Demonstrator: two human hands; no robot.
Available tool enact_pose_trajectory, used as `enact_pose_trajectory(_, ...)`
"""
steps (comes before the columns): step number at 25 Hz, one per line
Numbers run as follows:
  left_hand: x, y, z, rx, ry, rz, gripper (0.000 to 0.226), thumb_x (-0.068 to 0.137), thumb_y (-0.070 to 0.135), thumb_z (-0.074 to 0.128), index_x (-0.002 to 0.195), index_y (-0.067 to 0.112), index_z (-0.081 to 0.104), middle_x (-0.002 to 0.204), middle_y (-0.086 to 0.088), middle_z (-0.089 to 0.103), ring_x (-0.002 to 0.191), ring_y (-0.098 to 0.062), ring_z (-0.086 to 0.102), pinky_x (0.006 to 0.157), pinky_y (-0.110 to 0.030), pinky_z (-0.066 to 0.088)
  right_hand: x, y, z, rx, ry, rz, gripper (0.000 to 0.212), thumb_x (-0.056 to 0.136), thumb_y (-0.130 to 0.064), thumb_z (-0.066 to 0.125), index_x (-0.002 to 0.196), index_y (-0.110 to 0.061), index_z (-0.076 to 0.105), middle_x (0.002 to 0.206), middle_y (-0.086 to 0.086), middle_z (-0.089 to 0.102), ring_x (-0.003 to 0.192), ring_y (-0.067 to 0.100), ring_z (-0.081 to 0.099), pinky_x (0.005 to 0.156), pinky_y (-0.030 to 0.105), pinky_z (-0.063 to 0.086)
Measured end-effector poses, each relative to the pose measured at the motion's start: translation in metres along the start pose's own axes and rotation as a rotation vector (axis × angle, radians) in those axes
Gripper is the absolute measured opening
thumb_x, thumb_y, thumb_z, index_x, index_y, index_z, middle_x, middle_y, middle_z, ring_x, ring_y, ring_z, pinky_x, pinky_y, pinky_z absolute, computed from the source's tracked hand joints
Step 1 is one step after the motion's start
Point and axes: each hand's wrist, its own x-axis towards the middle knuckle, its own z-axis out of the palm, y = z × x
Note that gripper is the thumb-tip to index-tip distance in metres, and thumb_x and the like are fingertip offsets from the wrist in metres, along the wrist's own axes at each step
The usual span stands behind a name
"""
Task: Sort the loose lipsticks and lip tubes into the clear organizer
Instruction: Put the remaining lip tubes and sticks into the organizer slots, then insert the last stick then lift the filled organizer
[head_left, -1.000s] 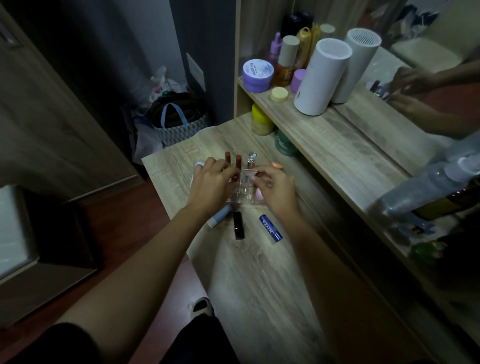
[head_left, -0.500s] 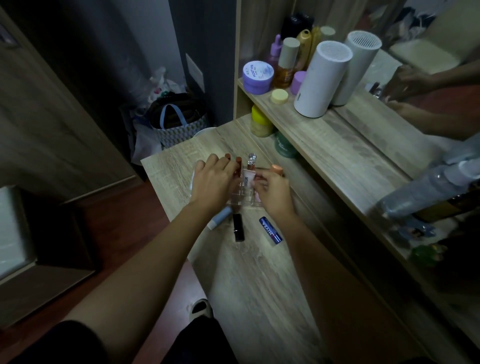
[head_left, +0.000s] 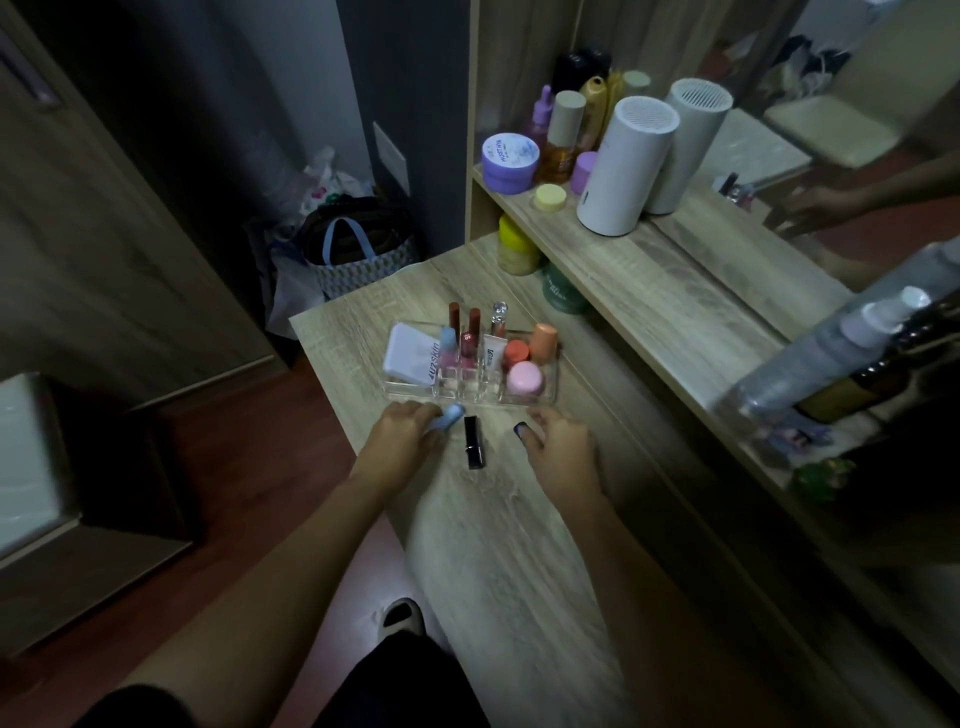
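The clear organizer (head_left: 549, 396) stands on the wooden table, holding several upright lipsticks and lip tubes (head_left: 474, 332), a white compact (head_left: 410, 352) and a pink round pot (head_left: 524, 378). Just in front of it, my left hand (head_left: 402, 439) is closed around a light blue tube (head_left: 451, 415), whose tip sticks out past my fingers. A black lipstick (head_left: 472, 441) lies loose between my hands. My right hand (head_left: 563, 449) lies over a dark blue tube (head_left: 519, 429), with my fingers on it and only its end showing.
A raised shelf (head_left: 649, 291) runs along the right with a white cylinder (head_left: 626, 163), purple jar (head_left: 509, 162) and bottles. Yellow (head_left: 514, 249) and green (head_left: 563, 296) jars sit under the shelf. A bag (head_left: 358, 249) stands on the floor beyond the table's far edge.
Both hands have pulled back from the organizer toward me. They have come down on the loose tubes in front of it, the left on the light blue one, the right on the dark blue one.
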Motion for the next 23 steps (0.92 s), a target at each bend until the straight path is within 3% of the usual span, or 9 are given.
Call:
enact_pose_trajectory(2, -0.003, -0.001, 0.006, -0.003, -0.076, -0.041, 0.023, 0.086, 0.010, 0.060, 0.108, 0.001, 0.059, 0.104, -0.023, 0.066, 0.096, -0.035, 0.058, 0.076, -0.040, 0.043, -0.007, 0.005, 0.006, -0.071, -0.048, 0.021, 0.031, 0.090, -0.017, 0.058, 0.121, -0.012, 0.058, 0.120, 0.011, 0.063, 0.107, 0.026, 0.058, 0.091, 0.034, 0.045)
enact_pose_trajectory(4, -0.008, -0.003, 0.009, 0.006, -0.079, -0.069, 0.025, 0.085, 0.012, 0.061, 0.108, 0.002, 0.057, 0.101, -0.023, 0.067, 0.094, -0.037, 0.060, 0.073, -0.039, 0.043, -0.011, 0.007, 0.008, -0.092, -0.050, 0.046, 0.033, 0.089, -0.017, 0.059, 0.122, -0.012, 0.057, 0.120, 0.011, 0.062, 0.107, 0.026, 0.057, 0.092, 0.035, 0.046)
enact_pose_trajectory(7, -0.015, 0.000, 0.012, 0.031, -0.025, -0.110, 0.037, 0.084, 0.028, 0.065, 0.110, 0.003, 0.057, 0.099, -0.021, 0.067, 0.090, -0.037, 0.062, 0.073, -0.038, 0.045, -0.016, 0.010, 0.011, -0.087, -0.055, 0.125, 0.035, 0.086, -0.019, 0.064, 0.119, -0.011, 0.058, 0.117, 0.011, 0.064, 0.105, 0.025, 0.060, 0.089, 0.035, 0.048)
enact_pose_trajectory(9, -0.012, 0.004, 0.014, 0.058, -0.033, -0.124, 0.039, 0.086, 0.026, 0.063, 0.116, 0.003, 0.056, 0.105, -0.022, 0.065, 0.095, -0.037, 0.061, 0.079, -0.039, 0.045, -0.017, 0.010, 0.011, -0.100, -0.081, 0.181, 0.031, 0.085, -0.021, 0.066, 0.113, -0.010, 0.061, 0.110, 0.011, 0.067, 0.098, 0.023, 0.063, 0.084, 0.034, 0.051)
enact_pose_trajectory(12, -0.005, 0.009, 0.014, 0.033, -0.054, -0.172, 0.027, 0.086, 0.013, 0.059, 0.110, 0.001, 0.060, 0.104, -0.023, 0.064, 0.097, -0.035, 0.061, 0.079, -0.040, 0.046, -0.013, 0.005, 0.011, 0.169, -0.079, 0.172, 0.029, 0.081, -0.016, 0.071, 0.109, -0.009, 0.065, 0.104, 0.010, 0.072, 0.088, 0.017, 0.066, 0.078, 0.027, 0.053)
enact_pose_trajectory(14, 0.001, 0.009, 0.008, -0.149, 0.022, -0.301, 0.024, 0.082, 0.021, 0.066, 0.096, 0.001, 0.064, 0.094, -0.019, 0.067, 0.085, -0.031, 0.062, 0.071, -0.035, 0.044, -0.007, -0.007, 0.011, 0.480, -0.061, 0.136, 0.031, 0.079, -0.011, 0.073, 0.109, -0.009, 0.065, 0.102, 0.009, 0.072, 0.085, 0.013, 0.066, 0.074, 0.018, 0.052)
enact_pose_trajectory(16, 0.008, 0.009, -0.003, -0.330, 0.155, -0.358, 0.022, 0.077, 0.023, 0.071, 0.087, 0.004, 0.064, 0.083, -0.012, 0.068, 0.074, -0.024, 0.060, 0.067, -0.028, 0.042, 0.003, -0.022, 0.016, 0.612, -0.004, 0.085, 0.032, 0.078, -0.011, 0.073, 0.109, -0.013, 0.065, 0.096, 0.000, 0.070, 0.084, 0.007, 0.065, 0.066, 0.004, 0.049)
enact_pose_trajectory(20, 0.025, 0.010, -0.020, -0.488, 0.358, -0.271, 0.016, 0.077, 0.016, 0.072, 0.091, 0.010, 0.067, 0.081, -0.004, 0.069, 0.074, -0.015, 0.063, 0.070, -0.024, 0.049, 0.025, -0.045, 0.026, 0.654, 0.099, -0.008, 0.033, 0.079, -0.010, 0.071, 0.110, -0.015, 0.063, 0.086, -0.024, 0.059, 0.078, -0.014, 0.059, 0.064, -0.001, 0.047)
enact_pose_trajectory(23, 0.036, 0.011, -0.018, -0.498, 0.352, -0.204, 0.019, 0.078, 0.014, 0.072, 0.096, 0.012, 0.068, 0.083, 0.000, 0.069, 0.074, -0.011, 0.062, 0.063, -0.005, 0.042, 0.036, -0.047, 0.037, 0.625, 0.113, -0.060, 0.033, 0.079, -0.003, 0.070, 0.110, -0.010, 0.063, 0.087, -0.024, 0.059, 0.075, -0.010, 0.060, 0.066, 0.000, 0.049)
